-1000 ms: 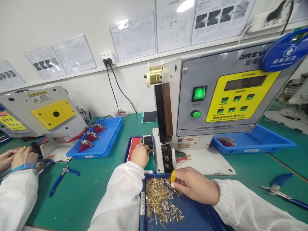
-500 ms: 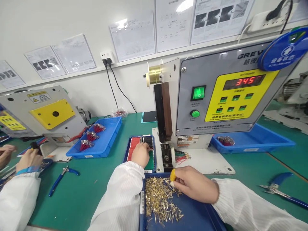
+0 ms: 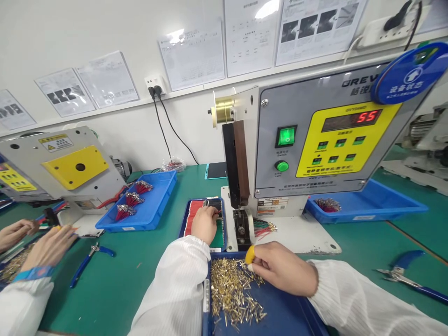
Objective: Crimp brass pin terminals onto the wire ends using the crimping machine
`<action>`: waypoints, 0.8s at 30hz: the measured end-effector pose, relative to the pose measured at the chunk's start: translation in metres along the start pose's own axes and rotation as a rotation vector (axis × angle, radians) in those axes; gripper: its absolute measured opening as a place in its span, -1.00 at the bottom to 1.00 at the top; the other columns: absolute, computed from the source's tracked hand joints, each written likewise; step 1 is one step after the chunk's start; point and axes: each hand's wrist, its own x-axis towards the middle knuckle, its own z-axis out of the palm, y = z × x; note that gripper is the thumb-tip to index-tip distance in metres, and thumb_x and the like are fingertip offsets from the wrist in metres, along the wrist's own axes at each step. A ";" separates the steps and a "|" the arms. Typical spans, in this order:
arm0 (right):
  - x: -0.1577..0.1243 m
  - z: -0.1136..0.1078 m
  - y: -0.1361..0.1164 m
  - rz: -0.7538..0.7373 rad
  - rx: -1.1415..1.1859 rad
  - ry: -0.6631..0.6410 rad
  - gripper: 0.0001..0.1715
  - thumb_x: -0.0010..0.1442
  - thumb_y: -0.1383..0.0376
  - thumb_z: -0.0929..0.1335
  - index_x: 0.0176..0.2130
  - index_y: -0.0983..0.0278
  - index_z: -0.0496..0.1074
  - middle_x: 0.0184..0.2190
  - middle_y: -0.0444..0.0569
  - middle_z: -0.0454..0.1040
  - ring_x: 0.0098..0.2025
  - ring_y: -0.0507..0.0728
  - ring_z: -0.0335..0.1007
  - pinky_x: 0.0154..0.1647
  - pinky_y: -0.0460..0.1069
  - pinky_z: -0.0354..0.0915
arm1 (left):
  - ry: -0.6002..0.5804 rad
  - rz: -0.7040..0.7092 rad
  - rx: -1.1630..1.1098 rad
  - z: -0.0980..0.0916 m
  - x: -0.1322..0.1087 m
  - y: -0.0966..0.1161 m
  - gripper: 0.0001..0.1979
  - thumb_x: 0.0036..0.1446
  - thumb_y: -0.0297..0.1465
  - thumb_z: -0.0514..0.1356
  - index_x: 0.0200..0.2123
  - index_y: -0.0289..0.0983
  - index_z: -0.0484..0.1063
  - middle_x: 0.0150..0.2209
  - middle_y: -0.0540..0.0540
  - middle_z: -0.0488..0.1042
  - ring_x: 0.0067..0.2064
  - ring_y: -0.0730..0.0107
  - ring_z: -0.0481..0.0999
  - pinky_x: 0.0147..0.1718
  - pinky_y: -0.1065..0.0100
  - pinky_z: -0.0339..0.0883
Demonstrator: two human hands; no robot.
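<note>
My left hand (image 3: pixel 204 225) rests over a small blue tray (image 3: pixel 182 225) of short cut wires. Red wires (image 3: pixel 193 215), black wires (image 3: pixel 215 204) and green wires (image 3: pixel 220 235) lie there in separate bundles. Its fingers are curled together by the black ones; what they pinch is hidden. Over a dark blue tray (image 3: pixel 285 310) heaped with small brass-coloured metal terminals (image 3: pixel 233 284), my right hand (image 3: pixel 282 268) holds its fingertips pressed together. A yellow finger cot (image 3: pixel 250 255) covers one fingertip. Anything in that pinch is too small to see.
A crimping machine (image 3: pixel 315 140) stands before me, with finished wires (image 3: pixel 265 227) beside its die. Blue trays (image 3: pixel 161 198) hold wire bundles. Cutting pliers (image 3: pixel 402 275) lie right, others (image 3: pixel 91 259) left. At far left, a co-worker's hands (image 3: pixel 49 247) work by another machine (image 3: pixel 77 163).
The machine's red display has gone from 345 to 55. My hands have hardly moved. The co-worker's nearer hand has opened out and shifted right.
</note>
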 end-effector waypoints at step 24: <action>0.001 -0.001 -0.001 0.008 -0.018 -0.033 -0.86 0.16 0.34 0.30 -0.37 0.29 0.45 -0.50 -0.07 0.47 -0.46 0.08 0.37 -0.42 -0.07 0.19 | -0.064 -0.026 0.217 0.005 0.013 -0.007 -0.73 0.19 -0.46 0.03 -0.33 -0.24 0.55 -0.27 -0.18 0.47 -0.14 0.18 0.37 -0.12 0.22 0.22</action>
